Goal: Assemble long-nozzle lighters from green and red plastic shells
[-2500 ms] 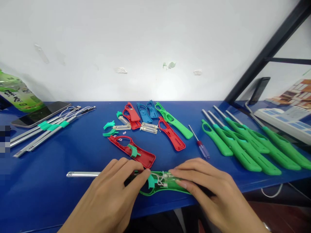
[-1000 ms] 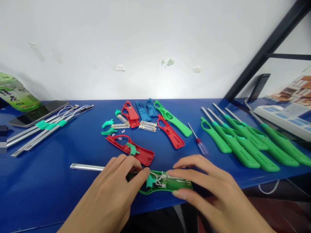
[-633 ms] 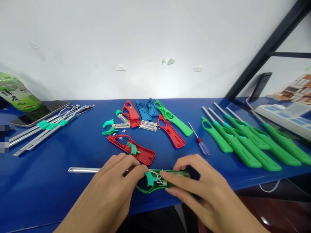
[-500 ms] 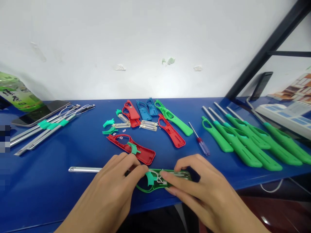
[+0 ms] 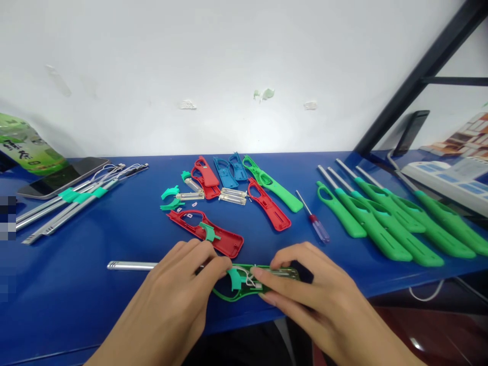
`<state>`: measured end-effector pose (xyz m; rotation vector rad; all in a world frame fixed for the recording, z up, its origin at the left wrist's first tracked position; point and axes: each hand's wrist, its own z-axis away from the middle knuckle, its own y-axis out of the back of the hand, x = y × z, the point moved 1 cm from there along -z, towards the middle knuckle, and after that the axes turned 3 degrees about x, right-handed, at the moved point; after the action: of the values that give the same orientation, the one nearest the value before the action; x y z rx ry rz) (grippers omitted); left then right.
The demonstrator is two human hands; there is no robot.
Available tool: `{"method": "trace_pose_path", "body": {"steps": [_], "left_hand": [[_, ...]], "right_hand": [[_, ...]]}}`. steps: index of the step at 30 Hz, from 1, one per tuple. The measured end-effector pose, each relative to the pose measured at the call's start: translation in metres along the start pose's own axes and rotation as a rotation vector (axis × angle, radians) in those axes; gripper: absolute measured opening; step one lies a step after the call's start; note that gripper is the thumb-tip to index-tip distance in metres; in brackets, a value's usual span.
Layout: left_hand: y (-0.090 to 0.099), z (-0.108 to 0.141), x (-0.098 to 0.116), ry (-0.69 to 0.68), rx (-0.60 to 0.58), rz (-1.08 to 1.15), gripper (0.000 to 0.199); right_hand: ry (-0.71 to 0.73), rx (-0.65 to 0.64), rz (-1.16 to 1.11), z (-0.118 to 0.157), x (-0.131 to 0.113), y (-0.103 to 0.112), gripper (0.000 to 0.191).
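An opened green lighter shell lies at the table's front edge, its silver tube pointing left. Inside it sit a teal trigger, thin white wires and a clear fuel tank. My left hand is closed around the front of the shell, where the tube enters; its fingertips partly hide that joint. With fingers closed on the shell's rear half, my right hand presses one fingertip beside the wires. Just beyond lies a red half shell with another teal trigger on it.
Red, blue and green half shells, clear tanks and teal triggers lie mid-table. A screwdriver sits right of them, before several green lighters. Metal tubes with wires and a phone are at left.
Both hands keep their hold on the green shell with barely any movement. The view has shifted very slightly; the parts on the table lie as before.
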<state>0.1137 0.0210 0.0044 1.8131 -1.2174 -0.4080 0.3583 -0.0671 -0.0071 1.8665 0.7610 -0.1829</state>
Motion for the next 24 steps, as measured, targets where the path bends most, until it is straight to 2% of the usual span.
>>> {"method": "trace_pose_path", "body": {"steps": [5,11,17,24], "left_hand": [[-0.0010,0.0005,0.0039,-0.001,-0.007,-0.067,0.054],[-0.0022,0.0029,0.0044,0.017,0.008,-0.098,0.054],[-0.0016,0.0016,0.0008,0.017,-0.005,-0.087,0.033],[-0.0039,0.0062,0.0019,0.089,0.004,-0.024,0.031]], "right_hand": [[0.003,-0.007,-0.001,-0.0009,-0.0004,0.0003,0.028],[0.000,-0.021,0.004,-0.0008,-0.0006,0.0014,0.027],[0.011,-0.017,0.029,-0.0015,-0.0003,-0.0001,0.027],[-0.025,0.002,0.061,-0.0011,-0.0066,0.0011,0.029]]}}
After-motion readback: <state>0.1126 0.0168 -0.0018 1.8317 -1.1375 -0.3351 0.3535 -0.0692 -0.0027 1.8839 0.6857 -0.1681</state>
